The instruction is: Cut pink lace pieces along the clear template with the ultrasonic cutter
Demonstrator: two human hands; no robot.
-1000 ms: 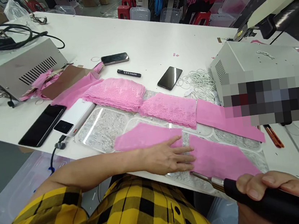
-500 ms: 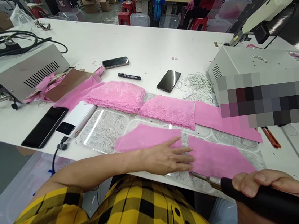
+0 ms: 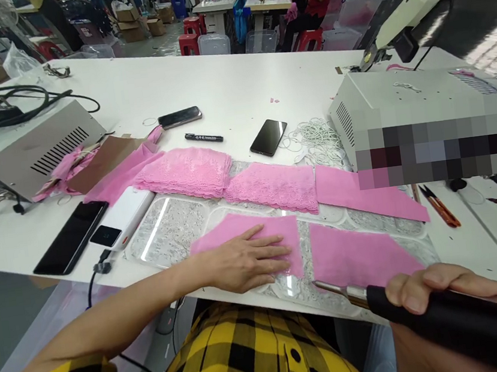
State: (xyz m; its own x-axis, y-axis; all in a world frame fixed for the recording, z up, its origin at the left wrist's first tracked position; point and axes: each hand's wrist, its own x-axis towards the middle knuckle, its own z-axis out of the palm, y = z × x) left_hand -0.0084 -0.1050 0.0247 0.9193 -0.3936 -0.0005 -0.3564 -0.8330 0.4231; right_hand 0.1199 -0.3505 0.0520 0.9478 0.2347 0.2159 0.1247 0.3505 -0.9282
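Faint white print along the black marker pen (image 3: 204, 138), too small to read; no other legible text, label or number.

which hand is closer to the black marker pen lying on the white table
Left. The left hand lies flat on a pink fabric piece below the black marker pen; the right hand, gripping a black-handled tool, sits farther right.
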